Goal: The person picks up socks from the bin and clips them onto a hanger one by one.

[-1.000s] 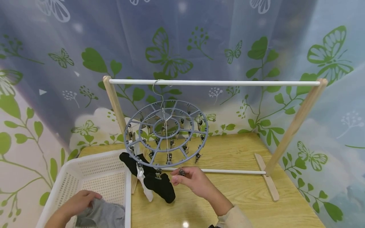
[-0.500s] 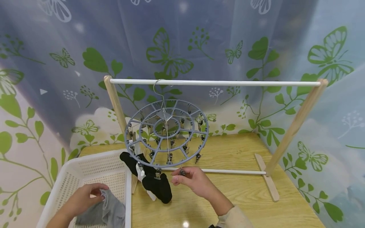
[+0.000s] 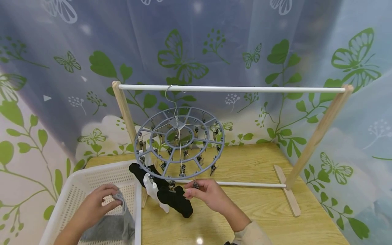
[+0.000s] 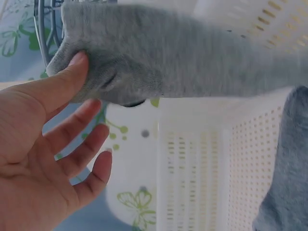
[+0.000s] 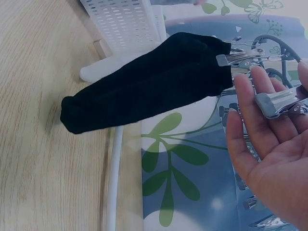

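In the head view my left hand (image 3: pixel 96 207) pinches a grey sock (image 3: pixel 126 214) by its cuff, above the laundry basket (image 3: pixel 138 200). The left wrist view has the sock (image 4: pixel 192 53) stretched sideways from thumb and index finger, the other fingers spread loosely. A second grey sock (image 4: pixel 284 178) lies in the basket. My right hand (image 3: pixel 209 195) holds a metal clip (image 5: pixel 279 101) that dangles from the front rim of a round clip hanger (image 3: pixel 179 177). Beside it a black sock (image 5: pixel 154 82) hangs from another clip (image 5: pixel 240 57).
The hanger hooks over the white rod (image 3: pixel 245 89) of a wooden rack. Several metal clips dangle from its rings. A white sock (image 3: pixel 150 189) and another black sock (image 3: pixel 137 173) hang at its left. The wooden table (image 3: pixel 245 211) lies beneath; a patterned curtain (image 3: pixel 220 41) stands behind.
My left hand has raised the grey sock's cuff up and to the right. The hanging black sock and white sock have swung slightly. My right hand stays at its clip.
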